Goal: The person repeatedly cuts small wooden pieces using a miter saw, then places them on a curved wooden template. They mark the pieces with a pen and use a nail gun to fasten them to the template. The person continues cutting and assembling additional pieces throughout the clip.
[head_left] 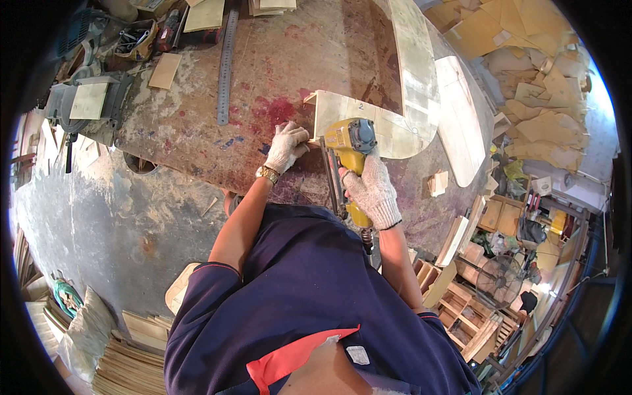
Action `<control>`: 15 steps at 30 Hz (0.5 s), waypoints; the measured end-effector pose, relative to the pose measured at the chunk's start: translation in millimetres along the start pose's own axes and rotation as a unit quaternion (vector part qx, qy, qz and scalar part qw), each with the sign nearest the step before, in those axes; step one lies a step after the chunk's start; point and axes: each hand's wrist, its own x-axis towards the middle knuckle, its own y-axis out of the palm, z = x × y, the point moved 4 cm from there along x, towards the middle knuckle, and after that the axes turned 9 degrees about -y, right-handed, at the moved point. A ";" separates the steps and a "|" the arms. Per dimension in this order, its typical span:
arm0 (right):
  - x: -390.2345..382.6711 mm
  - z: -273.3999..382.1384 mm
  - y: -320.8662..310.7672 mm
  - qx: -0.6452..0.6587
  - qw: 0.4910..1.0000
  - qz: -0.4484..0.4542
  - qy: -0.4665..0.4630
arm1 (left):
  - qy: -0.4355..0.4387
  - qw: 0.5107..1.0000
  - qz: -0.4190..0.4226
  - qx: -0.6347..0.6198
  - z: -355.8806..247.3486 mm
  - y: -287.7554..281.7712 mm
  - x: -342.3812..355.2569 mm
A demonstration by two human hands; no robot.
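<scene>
My left hand (285, 145), in a white knit glove, grips the near left end of a pale plywood piece (368, 122) with a thin upright strip along its left side. My right hand (374, 196), gloved too, is wrapped round the handle of a yellow pneumatic nail gun (342, 139). The gun's head rests at the plywood's near edge, just right of my left fingers, with its black magazine on the left and a hose fitting at the bottom. The plywood piece joins a longer curved panel (421, 79) on the workbench (178, 112); the gun hides part of it.
A steel ruler (227, 72), a drill (166, 31), a tool box (135, 39) and scrap boards lie at the left and back. A rounded board (459, 125) and small offcuts (438, 183) sit at the right. Wood stacks, a fan (497, 273) and templates (540, 118) surround the bench.
</scene>
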 end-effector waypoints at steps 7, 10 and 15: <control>-7.1 10.0 -19.9 0.094 0.995 -0.034 0.027 | -0.025 0.999 0.021 0.011 5.0 2.2 0.7; -40.9 -7.4 -39.9 0.208 0.973 -0.074 0.069 | -0.029 0.999 0.017 0.007 2.3 -3.0 2.5; -92.6 -105.4 -53.7 0.234 0.949 -0.135 0.160 | -0.160 0.980 0.063 -0.099 -12.7 -10.4 6.1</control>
